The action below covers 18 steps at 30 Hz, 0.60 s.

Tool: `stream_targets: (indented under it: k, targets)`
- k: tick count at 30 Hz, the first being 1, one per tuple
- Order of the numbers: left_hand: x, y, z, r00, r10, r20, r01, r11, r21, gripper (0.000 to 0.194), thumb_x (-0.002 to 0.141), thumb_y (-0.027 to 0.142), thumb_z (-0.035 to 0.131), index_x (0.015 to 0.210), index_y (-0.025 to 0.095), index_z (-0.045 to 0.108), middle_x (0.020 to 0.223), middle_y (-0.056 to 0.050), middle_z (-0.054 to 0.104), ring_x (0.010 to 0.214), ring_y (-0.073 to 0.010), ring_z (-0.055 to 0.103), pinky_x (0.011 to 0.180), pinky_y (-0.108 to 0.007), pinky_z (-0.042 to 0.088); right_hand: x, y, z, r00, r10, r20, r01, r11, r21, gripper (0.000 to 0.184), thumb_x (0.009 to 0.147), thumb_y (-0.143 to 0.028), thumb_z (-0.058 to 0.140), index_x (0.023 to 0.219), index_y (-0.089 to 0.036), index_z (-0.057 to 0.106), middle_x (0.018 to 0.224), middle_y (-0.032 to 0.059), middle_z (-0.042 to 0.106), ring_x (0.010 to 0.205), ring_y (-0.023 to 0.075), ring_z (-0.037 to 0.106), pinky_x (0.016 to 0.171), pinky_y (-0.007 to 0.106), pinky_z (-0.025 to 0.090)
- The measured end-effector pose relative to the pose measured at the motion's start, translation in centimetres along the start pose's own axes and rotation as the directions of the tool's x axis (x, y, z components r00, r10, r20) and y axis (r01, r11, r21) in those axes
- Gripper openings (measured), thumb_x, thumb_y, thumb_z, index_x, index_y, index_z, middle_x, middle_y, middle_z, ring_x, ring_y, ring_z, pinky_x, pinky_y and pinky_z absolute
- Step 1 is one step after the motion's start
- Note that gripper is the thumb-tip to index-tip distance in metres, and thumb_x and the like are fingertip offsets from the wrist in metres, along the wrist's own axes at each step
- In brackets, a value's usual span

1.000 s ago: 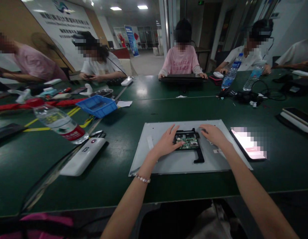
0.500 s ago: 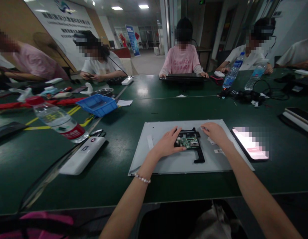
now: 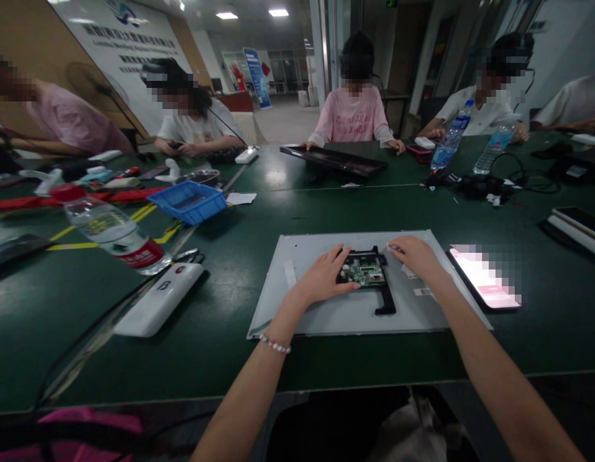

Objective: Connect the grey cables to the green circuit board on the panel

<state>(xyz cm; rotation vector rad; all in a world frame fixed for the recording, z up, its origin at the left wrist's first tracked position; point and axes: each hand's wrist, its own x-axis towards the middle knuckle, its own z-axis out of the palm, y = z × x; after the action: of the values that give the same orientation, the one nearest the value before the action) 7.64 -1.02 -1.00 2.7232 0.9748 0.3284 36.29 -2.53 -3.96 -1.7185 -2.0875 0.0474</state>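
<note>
A green circuit board sits in a black plastic frame that lies on a flat grey-white panel. My left hand spans the frame's left side, fingers at its upper edge and thumb at its lower edge, holding it against the panel. Just beyond the frame's upper right corner, my right hand has its fingers curled into a pinch above the panel. Whatever is between those fingertips, if anything, is too small to make out. White labels on the panel lie under my right wrist.
A lit phone lies right of the panel. To the left are a white power bank, a tilted water bottle and a blue tray. Across the table, a person in pink handles a flat black screen; other people sit around.
Both my hands and the frame have stayed in place. Across the table, the person in pink has turned and tilted the black screen, its left end moving further left.
</note>
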Motion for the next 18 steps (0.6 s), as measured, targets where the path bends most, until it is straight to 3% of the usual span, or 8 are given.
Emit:
stream_targets:
  k: [18]
  targets:
    - [-0.1,0.1,0.1,1.000,-0.001,-0.014,0.001,1.000,-0.006,0.083,0.080,0.063,0.048,0.145,0.022,0.015,0.149,-0.013,0.021,0.131,-0.0324,0.032,0.105,-0.046,0.030,-0.3,-1.1,-0.9,1.000,0.021,0.013,-0.021,1.000,-0.022,0.021,0.086,-0.025,0.049,0.097,-0.020,0.067,0.101,0.0079,0.067,0.095,0.0212,0.060,0.083,0.032,0.044]
